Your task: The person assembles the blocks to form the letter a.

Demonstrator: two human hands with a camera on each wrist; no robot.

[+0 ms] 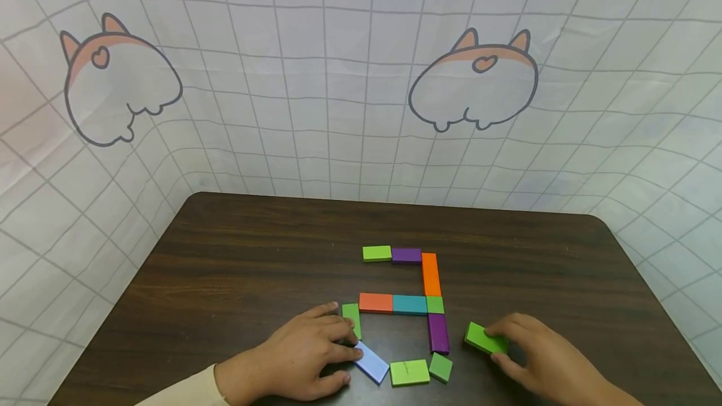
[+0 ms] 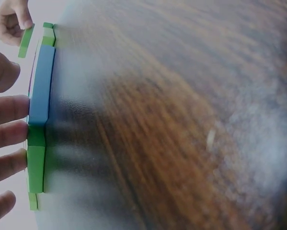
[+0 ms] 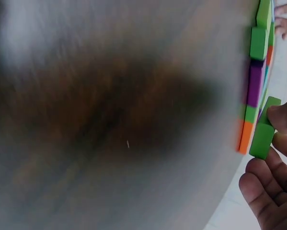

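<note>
In the head view several flat coloured blocks lie end to end on the table in an angular figure. My left hand rests at its lower left, fingers spread, fingertips touching the light blue block and next to the upright green block. On the right, my right hand pinches a bright green block between thumb and fingers, apart from the figure. The right wrist view shows this green block between the fingertips. Nearest to it stand a purple block and a small green block.
A yellow-green block lies at the figure's bottom. Red, teal and orange blocks form its middle and upper right. The dark wooden table meets a white gridded curtain behind and at both sides.
</note>
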